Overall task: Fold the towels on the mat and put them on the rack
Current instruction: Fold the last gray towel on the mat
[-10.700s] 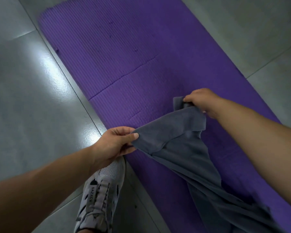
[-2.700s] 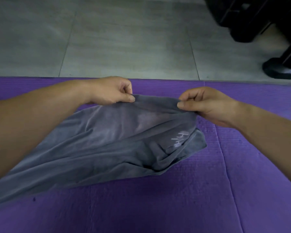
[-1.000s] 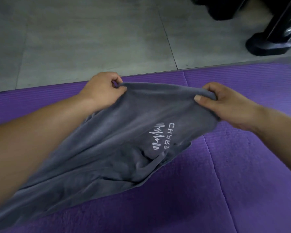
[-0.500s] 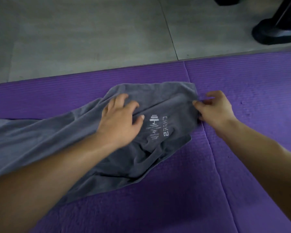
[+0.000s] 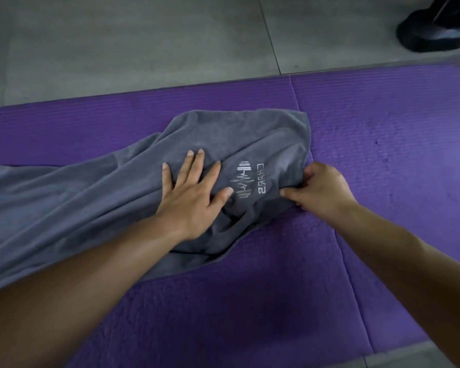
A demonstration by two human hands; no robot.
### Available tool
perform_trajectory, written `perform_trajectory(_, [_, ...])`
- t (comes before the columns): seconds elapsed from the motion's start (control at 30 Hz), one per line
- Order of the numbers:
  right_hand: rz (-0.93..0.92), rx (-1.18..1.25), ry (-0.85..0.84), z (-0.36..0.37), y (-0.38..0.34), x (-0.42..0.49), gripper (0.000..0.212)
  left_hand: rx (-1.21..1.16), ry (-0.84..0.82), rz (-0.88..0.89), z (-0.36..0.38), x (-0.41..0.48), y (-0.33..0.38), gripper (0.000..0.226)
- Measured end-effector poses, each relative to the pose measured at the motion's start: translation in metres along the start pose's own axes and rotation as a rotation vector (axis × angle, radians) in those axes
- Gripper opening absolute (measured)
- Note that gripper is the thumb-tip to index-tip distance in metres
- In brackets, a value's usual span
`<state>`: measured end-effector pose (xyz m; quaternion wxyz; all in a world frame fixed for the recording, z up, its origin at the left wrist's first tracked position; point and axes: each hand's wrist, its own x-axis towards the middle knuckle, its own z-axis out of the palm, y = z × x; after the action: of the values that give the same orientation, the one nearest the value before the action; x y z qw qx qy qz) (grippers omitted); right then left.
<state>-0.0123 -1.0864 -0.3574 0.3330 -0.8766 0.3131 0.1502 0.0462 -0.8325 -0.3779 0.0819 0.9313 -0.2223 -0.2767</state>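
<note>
Towel (image 5: 91,203) lies on the purple mat (image 5: 276,301) now, no longer lifted between your hands | bare mat nearest you | your left hand (image 5: 194,192) presses flat on it, fingers spread | your right hand (image 5: 322,191) pinches its right edge | towel runs off-frame left, stops short of the mat's far edge | tiled floor (image 5: 117,43) beyond, black base (image 5: 436,30) far right.

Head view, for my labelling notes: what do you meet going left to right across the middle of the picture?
Loose end of the grey towel → left hand pressing flat on it → white logo → right hand pinching the towel's edge → bare purple mat.
</note>
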Motion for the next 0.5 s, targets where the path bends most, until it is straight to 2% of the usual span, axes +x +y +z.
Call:
perform_trajectory(0.23, [0.055,0.416,-0.091,0.000,0.014,-0.014,0.031,-0.050,0.040,-0.005,0.001,-0.002,-0.003,0.073])
perform_trajectory(0.33, [0.110,0.430,-0.055,-0.011,0.032,-0.020,0.027,-0.039,0.048,-0.010,0.000,-0.005,-0.002,0.074])
perform_trajectory(0.4, [0.167,0.416,-0.103,-0.021,0.054,-0.030,0.024,-0.010,0.057,-0.016,0.003,-0.006,0.001,0.073])
perform_trajectory(0.5, [0.206,0.194,-0.214,-0.035,0.093,-0.054,0.016,0.029,0.075,-0.033,0.008,-0.002,0.008,0.074])
